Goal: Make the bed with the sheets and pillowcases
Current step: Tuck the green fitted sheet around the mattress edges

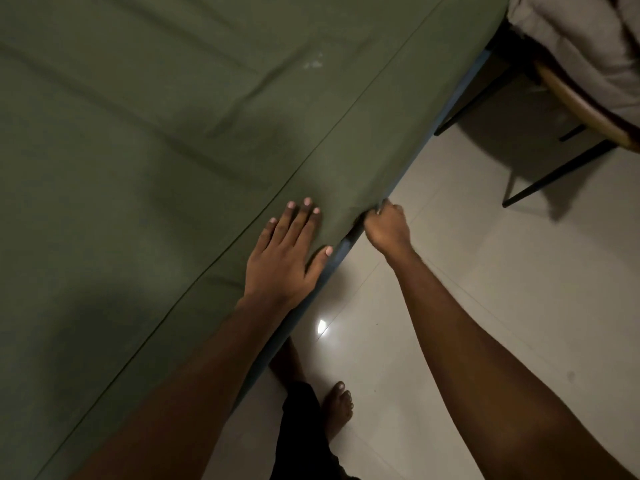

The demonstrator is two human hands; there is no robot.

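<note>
**Sheet pulled at the bedside**

From the head camera: a chair (568,95) with black legs stands close off the bed's corner, a pale bedding bundle (571,26) heaped on it. There's glossy tiled floor (485,271) alongside, and a bare foot (337,407) near the bed. The olive-green sheet (156,150) lies spread over the mattress, its blue edge (462,90) peeking out. The left hand (287,251) lies flat on the sheet, fingers straight. The right hand (386,225) curls tight, gripping the sheet's edge over the side.
</note>
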